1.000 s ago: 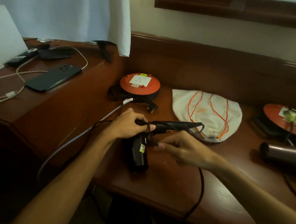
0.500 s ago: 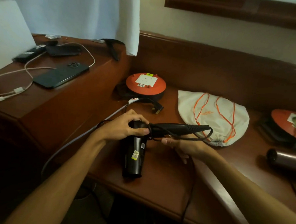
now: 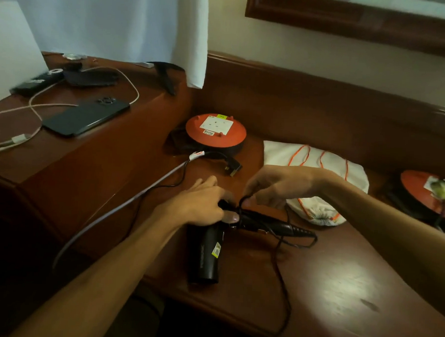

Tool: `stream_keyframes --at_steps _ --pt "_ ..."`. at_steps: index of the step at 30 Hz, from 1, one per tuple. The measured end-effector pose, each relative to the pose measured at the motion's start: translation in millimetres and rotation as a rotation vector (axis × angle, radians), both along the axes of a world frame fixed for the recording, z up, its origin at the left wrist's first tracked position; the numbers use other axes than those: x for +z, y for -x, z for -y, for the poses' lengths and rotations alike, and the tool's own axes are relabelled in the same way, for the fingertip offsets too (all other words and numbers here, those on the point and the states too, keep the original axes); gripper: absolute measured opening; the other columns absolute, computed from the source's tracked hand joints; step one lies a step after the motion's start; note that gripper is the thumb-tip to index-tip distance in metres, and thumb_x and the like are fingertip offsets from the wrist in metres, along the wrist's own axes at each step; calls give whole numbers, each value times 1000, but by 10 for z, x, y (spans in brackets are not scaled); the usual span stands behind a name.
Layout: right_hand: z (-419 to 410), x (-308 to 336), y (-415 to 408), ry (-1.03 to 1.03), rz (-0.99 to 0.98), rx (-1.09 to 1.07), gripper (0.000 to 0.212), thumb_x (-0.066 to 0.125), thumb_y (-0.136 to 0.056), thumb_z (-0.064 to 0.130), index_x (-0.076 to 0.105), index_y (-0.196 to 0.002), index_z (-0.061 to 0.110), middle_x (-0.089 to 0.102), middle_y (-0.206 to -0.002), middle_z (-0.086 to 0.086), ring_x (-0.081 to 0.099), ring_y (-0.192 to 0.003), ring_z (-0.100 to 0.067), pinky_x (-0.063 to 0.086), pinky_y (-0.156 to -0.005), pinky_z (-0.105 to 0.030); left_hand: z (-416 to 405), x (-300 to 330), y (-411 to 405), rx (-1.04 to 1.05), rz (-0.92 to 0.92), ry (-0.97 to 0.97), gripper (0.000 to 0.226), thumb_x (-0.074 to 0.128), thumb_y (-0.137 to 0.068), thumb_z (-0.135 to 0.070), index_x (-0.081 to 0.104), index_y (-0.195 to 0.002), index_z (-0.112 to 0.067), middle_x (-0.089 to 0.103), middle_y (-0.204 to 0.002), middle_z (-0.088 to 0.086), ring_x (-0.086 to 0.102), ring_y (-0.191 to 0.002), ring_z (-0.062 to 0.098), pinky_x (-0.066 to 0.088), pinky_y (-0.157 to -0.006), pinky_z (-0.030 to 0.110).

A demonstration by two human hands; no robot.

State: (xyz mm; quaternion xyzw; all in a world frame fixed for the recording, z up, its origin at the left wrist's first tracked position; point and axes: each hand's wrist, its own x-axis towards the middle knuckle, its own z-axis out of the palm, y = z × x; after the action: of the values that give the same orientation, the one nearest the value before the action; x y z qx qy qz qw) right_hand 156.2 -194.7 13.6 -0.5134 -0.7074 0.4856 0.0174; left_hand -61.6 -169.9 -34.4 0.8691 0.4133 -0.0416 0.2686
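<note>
Dark wooden counter (image 3: 338, 290): black hair dryer (image 3: 206, 255) is held down near its front edge, gripped by the left hand (image 3: 199, 205). The cord (image 3: 283, 272), pinched by the right hand (image 3: 274, 184), has been brought from under the handle to above it, so another wrap is likely. Drawstring bag (image 3: 327, 168) behind, contents unseen

A black hair dryer (image 3: 205, 255) is being gripped on the wooden desk (image 3: 338, 290) by the left hand (image 3: 199, 205), where barrel and handle meet. Its black cord (image 3: 283, 274) is being pinched by the right hand (image 3: 274, 186) just above the handle. Farther right, a white drawstring bag (image 3: 319, 168) is being partly hidden by the right forearm.
</note>
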Motion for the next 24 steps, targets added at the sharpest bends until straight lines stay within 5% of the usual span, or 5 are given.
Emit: stream_keyframes --at_steps 5,9,15,19,24 --pt "186 110 48 -177 110 48 19 61 -100 14 69 -93 -1 68 -70 -13 65 -59 -28 52 -55 -29 -12 -31 -47 29 -23 -29 43 63 -87 -65 61 -127 -50 34 -109 -4 35 -128 29 37 -107 50" --pt "373 160 -32 -431 129 -52 36 64 -98 33 67 -73 8 65 -57 -6 60 -46 -15 41 -47 -28 -30 -129 68 138 112 -69 40 61 -85 -69 64 -122 -53 40 -106 -4 41 -121 27 40 -104 49" --pt "766 191 126 -358 236 72 21 52 -103 21 71 -96 15 58 -69 -3 46 -55 -9 37 -54 -33 39 -193 59 263 254 -130 37 68 -85 -59 69 -121 -46 48 -112 -1 46 -118 24 42 -103 42" --pt "980 76 162 -480 556 19 20 42 -107 25 61 -113 30 57 -82 6 55 -65 -11 41 -56 -28 39 -210 110 275 308 -113 36 69 -86 -57 69 -120 -47 47 -110 -2 47 -118 22 43 -102 40" --pt "978 125 278 -632 581 76 25 42 -107 32 64 -118 31 64 -83 11 57 -67 -13 42 -59 -28 82 -113 -67 142 48 -138 65 58 -92 -60 21 -145 -68 38 -142 8 32 -139 39 31 -113 60"
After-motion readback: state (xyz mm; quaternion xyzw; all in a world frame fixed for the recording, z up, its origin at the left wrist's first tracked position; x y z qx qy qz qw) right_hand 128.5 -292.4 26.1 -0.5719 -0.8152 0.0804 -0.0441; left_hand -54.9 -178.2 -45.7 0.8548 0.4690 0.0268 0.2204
